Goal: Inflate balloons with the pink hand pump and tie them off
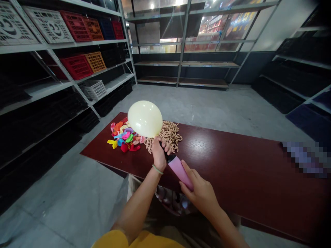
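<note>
A pale yellow balloon [145,119], round and swollen with air, stands over the left part of the table. My left hand [159,153] is closed around the balloon's neck and the black nozzle end of a hand balloon pump [178,170]. The pump's pink barrel slants down toward me, and my right hand [203,189] is wrapped around its lower end. Under and left of the balloon lies a heap of flat, uninflated balloons [126,136] in many colours. Beside my left hand is a pile of tan, curled pieces [172,132]; their kind is unclear.
Both heaps lie on a dark red-brown table [219,162]. A pixelated purplish item [305,158] is at its right end. Shelving with plastic crates [77,65] lines the left, and a metal rack [183,63] stands at the back. A bag hangs under the near edge.
</note>
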`<act>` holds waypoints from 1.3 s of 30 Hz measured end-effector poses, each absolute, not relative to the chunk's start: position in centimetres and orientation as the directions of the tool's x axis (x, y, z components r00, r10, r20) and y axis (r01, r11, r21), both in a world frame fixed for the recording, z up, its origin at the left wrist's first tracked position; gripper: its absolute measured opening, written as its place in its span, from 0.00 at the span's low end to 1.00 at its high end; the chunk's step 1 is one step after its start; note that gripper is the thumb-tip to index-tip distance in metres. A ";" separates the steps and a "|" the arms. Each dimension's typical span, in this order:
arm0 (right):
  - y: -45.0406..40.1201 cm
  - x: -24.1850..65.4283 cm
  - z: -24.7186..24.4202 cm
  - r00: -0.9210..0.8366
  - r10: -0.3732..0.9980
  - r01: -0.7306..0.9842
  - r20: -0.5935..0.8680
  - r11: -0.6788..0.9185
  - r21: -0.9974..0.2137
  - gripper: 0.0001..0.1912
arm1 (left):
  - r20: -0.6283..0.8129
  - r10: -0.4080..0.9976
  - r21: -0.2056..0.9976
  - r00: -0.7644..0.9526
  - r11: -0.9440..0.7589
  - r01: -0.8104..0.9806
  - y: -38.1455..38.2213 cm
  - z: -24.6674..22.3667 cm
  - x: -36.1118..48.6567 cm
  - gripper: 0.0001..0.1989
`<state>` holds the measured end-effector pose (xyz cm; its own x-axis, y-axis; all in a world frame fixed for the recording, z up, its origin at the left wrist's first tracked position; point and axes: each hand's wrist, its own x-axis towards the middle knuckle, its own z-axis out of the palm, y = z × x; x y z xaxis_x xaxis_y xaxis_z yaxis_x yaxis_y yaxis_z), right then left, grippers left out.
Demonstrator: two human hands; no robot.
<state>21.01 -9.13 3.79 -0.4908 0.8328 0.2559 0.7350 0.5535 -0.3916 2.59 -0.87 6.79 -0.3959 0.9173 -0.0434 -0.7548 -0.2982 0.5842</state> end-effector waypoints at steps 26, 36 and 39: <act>-11.9 23.0 3.7 -0.487 0.842 0.716 0.233 0.537 -0.446 0.36 | -0.055 0.879 0.693 -0.473 -0.307 -0.652 0.8 7.6 1.2 0.13; -9.3 29.2 3.8 -0.282 0.928 0.922 0.243 0.333 -0.199 0.32 | 0.019 0.876 0.747 -0.481 -0.332 -0.575 0.8 6.4 -1.4 0.13; -7.1 31.7 4.2 -0.241 0.941 0.963 0.236 0.262 -0.058 0.33 | 0.012 0.911 0.774 -0.413 -0.270 -0.573 0.1 5.8 -1.1 0.14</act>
<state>31.68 -7.10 4.16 -0.2415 0.9414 0.2357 0.9634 0.2617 -0.0582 -1.07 0.13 5.84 -0.4128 0.9107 0.0120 -0.5734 -0.2700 0.7735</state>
